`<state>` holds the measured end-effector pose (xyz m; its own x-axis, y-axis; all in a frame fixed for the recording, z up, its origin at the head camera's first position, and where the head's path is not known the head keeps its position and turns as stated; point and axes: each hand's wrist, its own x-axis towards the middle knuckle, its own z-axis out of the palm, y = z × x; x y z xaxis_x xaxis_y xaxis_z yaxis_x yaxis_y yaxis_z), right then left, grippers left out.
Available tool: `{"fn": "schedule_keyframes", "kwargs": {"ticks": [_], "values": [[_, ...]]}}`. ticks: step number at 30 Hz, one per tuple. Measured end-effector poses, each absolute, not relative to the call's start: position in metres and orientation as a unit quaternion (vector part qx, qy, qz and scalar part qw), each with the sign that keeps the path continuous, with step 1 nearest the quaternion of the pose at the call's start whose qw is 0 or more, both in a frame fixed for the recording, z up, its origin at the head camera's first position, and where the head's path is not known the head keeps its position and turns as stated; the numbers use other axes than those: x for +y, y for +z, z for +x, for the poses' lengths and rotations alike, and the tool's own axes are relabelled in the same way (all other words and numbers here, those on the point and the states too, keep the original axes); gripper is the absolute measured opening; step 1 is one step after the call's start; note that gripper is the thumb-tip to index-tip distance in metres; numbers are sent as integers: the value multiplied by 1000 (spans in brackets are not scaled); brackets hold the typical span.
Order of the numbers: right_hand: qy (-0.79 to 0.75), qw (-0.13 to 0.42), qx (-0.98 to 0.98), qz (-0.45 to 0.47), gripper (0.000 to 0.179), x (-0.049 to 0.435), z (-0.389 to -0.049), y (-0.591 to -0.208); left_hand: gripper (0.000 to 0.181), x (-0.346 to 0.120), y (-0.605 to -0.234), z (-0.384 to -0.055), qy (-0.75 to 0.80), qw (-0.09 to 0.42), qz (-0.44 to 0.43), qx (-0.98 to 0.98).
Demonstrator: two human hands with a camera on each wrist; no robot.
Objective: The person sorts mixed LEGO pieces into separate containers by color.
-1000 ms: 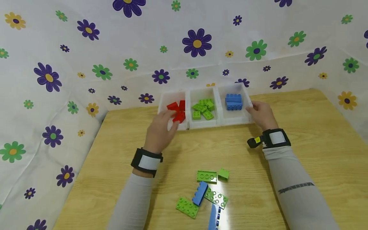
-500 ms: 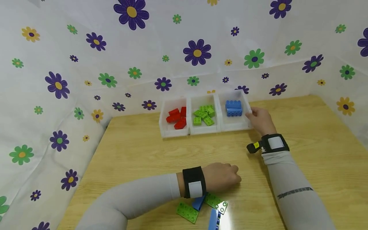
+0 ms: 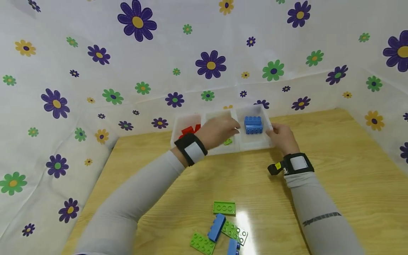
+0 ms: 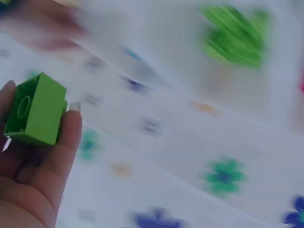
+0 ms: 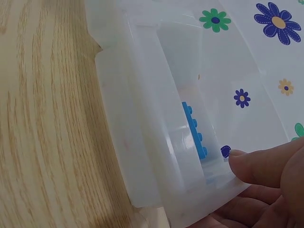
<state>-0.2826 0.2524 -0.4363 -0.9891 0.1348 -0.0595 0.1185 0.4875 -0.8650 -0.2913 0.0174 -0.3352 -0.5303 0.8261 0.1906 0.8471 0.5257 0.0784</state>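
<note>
Between the fingertips of my left hand (image 3: 218, 131) is a small green toy brick (image 4: 42, 111), its hollow underside showing in the left wrist view. That hand hangs over the middle white bin (image 3: 223, 151) and hides most of the green bricks (image 3: 227, 141) inside. With thumb and fingers, my right hand (image 3: 283, 139) grips the outer wall of the right-hand white bin (image 3: 256, 146), which holds blue bricks (image 3: 253, 125). Red bricks (image 3: 187, 131) lie in the left bin (image 3: 174, 132), partly behind my left wrist.
On the wooden table (image 3: 165, 209) nearer to me lie loose bricks: a green one (image 3: 224, 208) upside down, a blue one (image 3: 216, 227) on its side, two more green plates (image 3: 202, 243), and another blue brick (image 3: 233, 247) at the frame's edge. Behind the bins rises a flowered cloth (image 3: 143, 71).
My left hand left the red bin, came down to the loose bricks, picked up the small green brick and rose with it to the middle bin. My right hand keeps its grip.
</note>
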Motion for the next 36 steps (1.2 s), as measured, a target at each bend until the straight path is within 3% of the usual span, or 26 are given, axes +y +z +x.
{"fn": "schedule_keyframes", "kwargs": {"ticks": [2, 6, 9, 12, 20, 24, 30, 36], "values": [[498, 8, -864, -70, 43, 247, -282, -438, 18, 8, -348, -323, -69, 66, -425, -900], [497, 4, -865, -63, 42, 236, -281, -442, 21, -10, -388, -368, -50, 18, -328, -943], [495, 1, -867, -62, 42, 228, -281, -443, 22, -19, -414, -380, -37, -18, -308, -951], [490, 4, -870, -56, 43, 224, -282, -441, 21, -25, -427, -383, -24, -14, -311, -950], [474, 31, -879, -49, 44, 231, -287, -429, 33, -56, -375, -374, -119, 60, -288, -948], [469, 21, -881, -56, 46, 239, -283, -426, 37, -94, -360, -354, -201, 91, -229, -948], [470, 0, -881, -64, 50, 250, -275, -437, 46, -150, -391, -315, -312, 104, -117, -937], [442, 42, -893, -77, 66, 266, -309, -493, 55, -168, -426, -299, -387, 63, -64, -918]]}}
